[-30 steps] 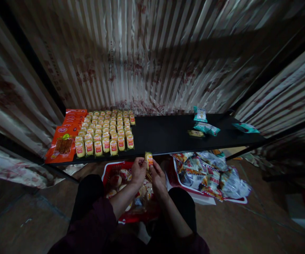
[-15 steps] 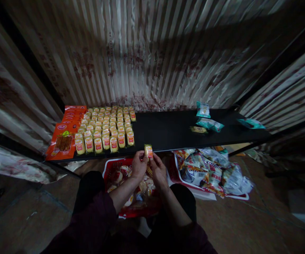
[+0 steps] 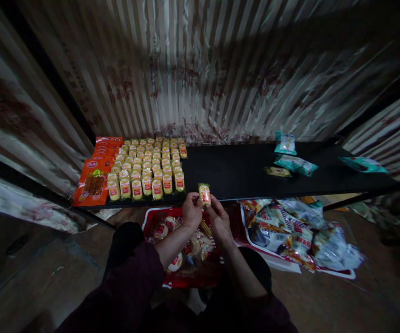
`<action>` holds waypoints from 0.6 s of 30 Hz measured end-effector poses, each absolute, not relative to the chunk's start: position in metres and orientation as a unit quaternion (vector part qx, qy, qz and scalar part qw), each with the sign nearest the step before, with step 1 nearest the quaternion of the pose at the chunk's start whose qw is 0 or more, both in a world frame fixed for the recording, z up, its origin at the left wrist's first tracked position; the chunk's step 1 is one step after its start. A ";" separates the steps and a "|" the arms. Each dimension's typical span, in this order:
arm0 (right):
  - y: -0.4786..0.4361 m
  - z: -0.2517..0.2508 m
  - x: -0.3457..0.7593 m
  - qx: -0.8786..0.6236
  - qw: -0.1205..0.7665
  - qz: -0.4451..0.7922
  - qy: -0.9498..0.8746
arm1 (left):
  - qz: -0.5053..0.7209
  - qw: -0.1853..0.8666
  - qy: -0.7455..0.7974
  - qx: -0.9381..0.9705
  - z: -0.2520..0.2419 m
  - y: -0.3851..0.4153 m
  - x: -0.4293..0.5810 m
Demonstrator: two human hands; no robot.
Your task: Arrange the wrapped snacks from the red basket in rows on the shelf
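Observation:
Both my hands pinch one small yellow snack packet (image 3: pixel 205 194) upright at the front edge of a black shelf (image 3: pixel 234 173). My left hand (image 3: pixel 191 212) grips its left side and my right hand (image 3: pixel 219 221) its right side. Just left of it, several rows of the same yellow packets (image 3: pixel 149 166) stand neatly on the shelf. Below my hands, a red basket (image 3: pixel 158 219) on the floor holds more wrapped snacks.
Orange flat packs (image 3: pixel 97 171) lie at the shelf's left end. A few teal packets (image 3: pixel 292 159) sit at the right, another (image 3: pixel 362 163) farther right. A red tray of mixed snack bags (image 3: pixel 297 231) rests on the floor. Striped curtains hang behind.
My hands have lifted the yellow packet a little higher, up to the shelf's front edge. My head has turned slightly, shifting the whole scene to the right.

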State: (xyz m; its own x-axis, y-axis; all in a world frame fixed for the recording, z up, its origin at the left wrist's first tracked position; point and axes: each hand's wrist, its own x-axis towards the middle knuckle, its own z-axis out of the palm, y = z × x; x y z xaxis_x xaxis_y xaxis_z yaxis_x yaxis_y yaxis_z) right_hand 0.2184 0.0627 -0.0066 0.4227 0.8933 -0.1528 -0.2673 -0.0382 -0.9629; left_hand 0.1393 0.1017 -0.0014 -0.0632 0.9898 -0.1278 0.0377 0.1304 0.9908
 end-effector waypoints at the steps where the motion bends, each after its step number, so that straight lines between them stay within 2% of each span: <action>1: 0.065 -0.006 0.220 -0.560 0.634 0.452 -0.284 | 0.470 0.502 0.558 0.465 -0.001 0.103 0.140; 18: 0.130 -0.010 0.240 -0.554 0.644 0.435 -0.297 | 0.395 0.465 0.597 0.521 0.034 0.140 0.157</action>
